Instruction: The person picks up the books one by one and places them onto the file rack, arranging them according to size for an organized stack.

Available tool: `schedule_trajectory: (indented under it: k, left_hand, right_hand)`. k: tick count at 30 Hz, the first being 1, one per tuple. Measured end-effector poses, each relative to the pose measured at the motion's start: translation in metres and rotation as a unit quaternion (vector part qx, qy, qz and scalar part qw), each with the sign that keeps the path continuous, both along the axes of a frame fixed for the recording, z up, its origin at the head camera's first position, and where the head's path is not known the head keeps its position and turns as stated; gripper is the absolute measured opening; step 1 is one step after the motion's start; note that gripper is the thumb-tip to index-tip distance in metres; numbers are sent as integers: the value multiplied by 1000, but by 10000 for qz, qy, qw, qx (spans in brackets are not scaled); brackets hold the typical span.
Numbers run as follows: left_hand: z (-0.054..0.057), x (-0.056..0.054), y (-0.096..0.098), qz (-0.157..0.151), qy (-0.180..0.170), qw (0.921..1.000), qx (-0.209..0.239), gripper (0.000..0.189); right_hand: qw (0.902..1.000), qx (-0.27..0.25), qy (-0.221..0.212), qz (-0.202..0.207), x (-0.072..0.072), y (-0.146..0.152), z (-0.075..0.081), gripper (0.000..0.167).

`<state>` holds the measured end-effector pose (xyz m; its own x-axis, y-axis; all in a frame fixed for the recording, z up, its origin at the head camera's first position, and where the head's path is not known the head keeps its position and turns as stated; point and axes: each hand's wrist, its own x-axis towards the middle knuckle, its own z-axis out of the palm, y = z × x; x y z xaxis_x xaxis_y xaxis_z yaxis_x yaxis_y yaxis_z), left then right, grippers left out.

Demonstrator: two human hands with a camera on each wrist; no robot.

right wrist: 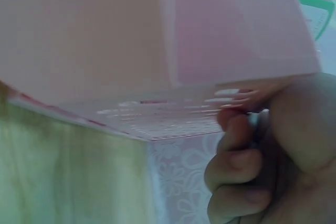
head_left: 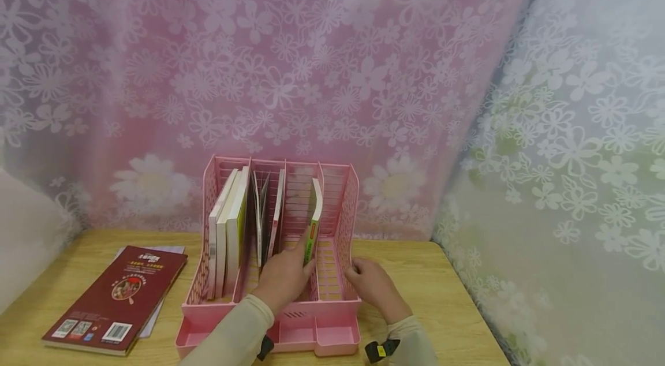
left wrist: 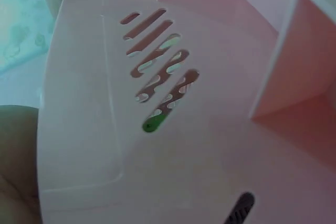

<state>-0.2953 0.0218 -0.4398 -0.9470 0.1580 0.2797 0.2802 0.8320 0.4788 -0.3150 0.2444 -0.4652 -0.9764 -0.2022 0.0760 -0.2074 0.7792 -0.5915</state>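
A pink desktop book rack [head_left: 345, 227] with upright dividers stands on the table. In its third compartment from the left, a thin book with a green-and-white spine [head_left: 313, 227] stands upright, close to the divider on its right. My left hand [head_left: 286, 276] pinches the lower part of that book's spine. With curled fingers, my right hand [head_left: 376, 285] grips the front edge of the rack's right side wall; in the right wrist view, the fingers [right wrist: 233, 169] lie against the wall's outer side. The left wrist view shows mostly the rack's slotted front panel [left wrist: 173, 156].
Several white-edged books [head_left: 225, 233] fill the leftmost compartment, and thinner books [head_left: 275, 216] stand in the second. Small open trays [head_left: 337, 336] line the rack's front. A dark red book [head_left: 116, 299] lies on other flat items on the wooden table [head_left: 415, 285]. Flowered curtains hang behind.
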Motion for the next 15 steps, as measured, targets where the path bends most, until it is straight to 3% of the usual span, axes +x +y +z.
schedule_trajectory:
  k: [9, 12, 15]
  left_hand:
    - [4, 4, -2, -254, -137, 9995, 92, 76]
    - [8, 4, -2, -233, -10, 9992, 324, 72]
    - [15, 6, -2, -146, 357, 9975, 593, 69]
  right_hand:
    - [9962, 798, 354, 49, 9, 1, 14, 34]
    - [9938, 1011, 458, 53, 11, 0, 17, 32]
    - [9924, 1124, 505, 62, 13, 0, 18, 30]
